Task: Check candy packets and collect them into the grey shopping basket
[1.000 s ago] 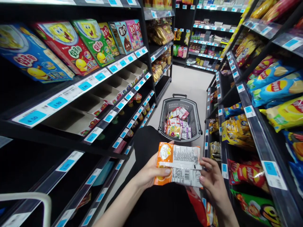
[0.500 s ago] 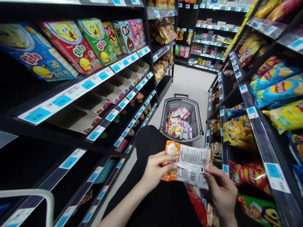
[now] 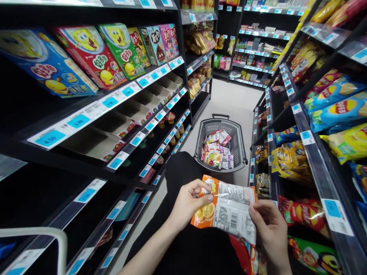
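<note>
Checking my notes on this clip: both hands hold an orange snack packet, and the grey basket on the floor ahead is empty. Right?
Not quite. The head view shows the basket is not empty: it holds a heap of small packets. The rest stands: the left hand and right hand both hold the orange packet, and the grey basket sits on the floor ahead.

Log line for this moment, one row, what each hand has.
left hand: grips orange snack packet by its left edge | right hand: grips its right edge | grey basket: on aisle floor ahead, holds snack packs
</note>
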Available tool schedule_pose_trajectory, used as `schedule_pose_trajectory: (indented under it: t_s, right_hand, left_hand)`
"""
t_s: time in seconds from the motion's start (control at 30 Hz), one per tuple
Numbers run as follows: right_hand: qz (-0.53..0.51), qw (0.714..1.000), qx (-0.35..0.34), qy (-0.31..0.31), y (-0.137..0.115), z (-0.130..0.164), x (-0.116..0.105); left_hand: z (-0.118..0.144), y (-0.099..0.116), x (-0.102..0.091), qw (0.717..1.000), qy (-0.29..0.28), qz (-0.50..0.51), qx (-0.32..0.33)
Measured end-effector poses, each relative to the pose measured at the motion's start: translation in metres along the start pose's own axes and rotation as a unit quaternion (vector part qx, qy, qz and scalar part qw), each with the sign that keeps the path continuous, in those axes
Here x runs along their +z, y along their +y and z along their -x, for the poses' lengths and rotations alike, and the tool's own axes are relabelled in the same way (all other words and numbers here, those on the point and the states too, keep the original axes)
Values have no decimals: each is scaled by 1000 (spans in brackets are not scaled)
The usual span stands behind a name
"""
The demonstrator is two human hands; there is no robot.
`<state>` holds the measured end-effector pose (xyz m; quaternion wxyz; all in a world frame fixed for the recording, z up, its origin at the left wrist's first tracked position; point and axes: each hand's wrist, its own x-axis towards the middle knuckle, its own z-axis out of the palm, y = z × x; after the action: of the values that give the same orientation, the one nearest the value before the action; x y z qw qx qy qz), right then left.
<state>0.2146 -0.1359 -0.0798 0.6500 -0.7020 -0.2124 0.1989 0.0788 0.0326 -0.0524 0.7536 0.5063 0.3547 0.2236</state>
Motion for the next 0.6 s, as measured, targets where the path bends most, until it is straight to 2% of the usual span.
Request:
schedule_pose_trajectory:
  t_s: [0.1, 0.2, 0.3, 0.37, 0.47, 0.53, 0.6]
  right_hand:
    - [-63, 993, 81, -64, -1, -4, -7]
    - [-161, 975, 139, -61, -1, -6, -13]
    - [-209, 965, 143, -63, -1, -6, -16]
    - [-149, 979, 133, -52, -1, -6, -17]
    - [-21, 993, 117, -9, -1, -7, -17]
    - [58, 994, 98, 2, -3, -8, -17]
    - [107, 991, 83, -11, -4, -8, -18]
  left_hand:
    - [-3, -3, -4, 994, -25, 89, -56]
    - [-6, -4, -11, 974, -101, 167, -112]
    - [-8, -4, -18, 954, -180, 208, -117]
    - [-8, -4, -19, 967, -181, 153, -95]
    - [-6, -2, -17, 988, -136, -22, -64]
    - [-5, 0, -16, 984, -111, -133, -32]
    - [-4, 2, -15, 978, -93, -188, -5]
